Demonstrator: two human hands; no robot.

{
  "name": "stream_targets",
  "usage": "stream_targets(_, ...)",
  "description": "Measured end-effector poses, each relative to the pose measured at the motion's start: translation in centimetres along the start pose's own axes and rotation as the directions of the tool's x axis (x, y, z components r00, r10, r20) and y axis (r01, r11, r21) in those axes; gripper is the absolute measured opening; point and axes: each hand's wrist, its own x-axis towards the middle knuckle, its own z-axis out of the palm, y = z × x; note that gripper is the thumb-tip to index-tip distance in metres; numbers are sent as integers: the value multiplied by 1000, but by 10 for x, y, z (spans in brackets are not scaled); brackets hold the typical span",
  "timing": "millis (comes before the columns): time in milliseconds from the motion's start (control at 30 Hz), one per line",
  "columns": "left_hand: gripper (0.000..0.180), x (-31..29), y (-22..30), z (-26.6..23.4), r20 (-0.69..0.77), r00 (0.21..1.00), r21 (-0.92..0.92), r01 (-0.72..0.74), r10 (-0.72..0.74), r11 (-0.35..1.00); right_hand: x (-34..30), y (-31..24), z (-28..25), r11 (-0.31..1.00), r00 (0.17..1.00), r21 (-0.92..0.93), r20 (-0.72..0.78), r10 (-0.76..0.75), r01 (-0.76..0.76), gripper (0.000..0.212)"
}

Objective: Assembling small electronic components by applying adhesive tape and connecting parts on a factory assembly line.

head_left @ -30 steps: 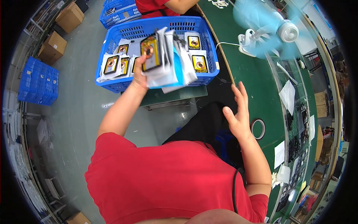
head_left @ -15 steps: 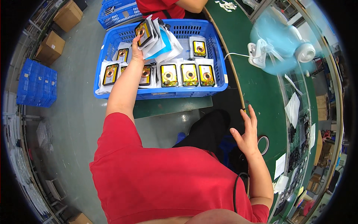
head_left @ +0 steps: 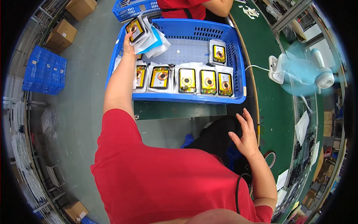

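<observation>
My left hand [head_left: 128, 46] reaches to the far left corner of a blue plastic crate [head_left: 179, 98]. It grips a fanned stack of black-framed electronic units [head_left: 135, 30], layered with white sheets and one light blue sheet [head_left: 151, 44]. The front unit shows a yellow face with a copper ring. Similar units lie on white sheets inside the crate: a row along the near side [head_left: 187, 80] and one at the far right [head_left: 219, 53]. My forearm partly hides the left end. My right hand [head_left: 245, 136] hovers beside the table edge, fingers apart, holding nothing.
A green table [head_left: 274, 115] runs along the right, bearing a tape roll [head_left: 270, 159] and a spinning blue fan [head_left: 304, 71]. Another person in red [head_left: 182, 9] sits beyond the crate, near a second blue crate [head_left: 136, 10]. Stacked blue crates [head_left: 44, 71] and cardboard boxes [head_left: 61, 35] stand left.
My left hand has carried the stack leftward toward the crate's far left corner. More of the crate's floor shows. The whole view has shifted; my right hand stays open near the table edge.
</observation>
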Motion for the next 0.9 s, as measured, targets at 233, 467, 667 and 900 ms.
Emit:
stream_targets(233,57,18,10,-24,-38,995,133,96,-92,986,31,0,6,999,997,31,67,-46,44,71)
stream_targets(467,56,54,8,-58,-22,962,260,268,-272,928,45,-13,17,989,980,33,136,-144,141,72)
stream_targets(667,62,57,-56,-12,-258,774,527,615,-579,587,41,-7,14,997,989,32,125,-74,71,73)
stream_targets(900,108,62,-38,-33,-205,845,560,515,-494,649,33,-4,8,997,987,25,141,-82,79,73)
